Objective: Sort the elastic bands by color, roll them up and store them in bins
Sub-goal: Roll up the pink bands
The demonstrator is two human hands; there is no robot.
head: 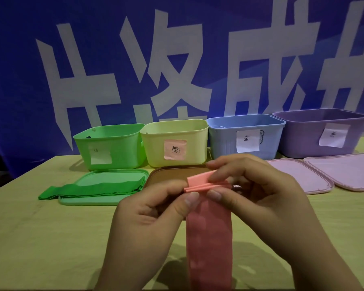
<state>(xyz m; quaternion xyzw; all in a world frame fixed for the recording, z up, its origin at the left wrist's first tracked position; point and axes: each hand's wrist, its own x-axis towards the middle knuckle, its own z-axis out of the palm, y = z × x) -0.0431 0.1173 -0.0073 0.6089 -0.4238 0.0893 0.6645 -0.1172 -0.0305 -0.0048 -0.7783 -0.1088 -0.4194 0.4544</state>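
Far left: flat green elastic bands [93, 189] lie stacked across the green plastic lid [105, 199], their left end hanging off onto the yellow-green tabletop [29, 238]. Unrolled, not yet binned. Behind them the green plastic bin [109, 145] with a white label.

Next right: pale yellow plastic bin [174, 143] with a pink label, so by my read the pink one goes there. Brown tray-like lid [166, 175] lies in front of it.

Centre, step in hand: rolling the pink flat elastic band [208, 227]. Left hand [147, 219] pinches the left end of the roll, thumb on top. Right hand [254, 196] pinches the right side, fingers curled over the top, thumb at the front. The roll is only a few turns; a long tail runs down toward the camera.

To do it well:
- keep the tail taut so turns stack tight
- keep edges flush both sides, else it cones
- advance with both thumbs together, don't let go of one end
- hold the finished roll pinched until it's in the bin, likely springs open

Right: light blue plastic bin [246, 137], purple plastic bin [324, 133], both white-labelled. Two pale pink plastic lids [303, 177] lie flat in front.
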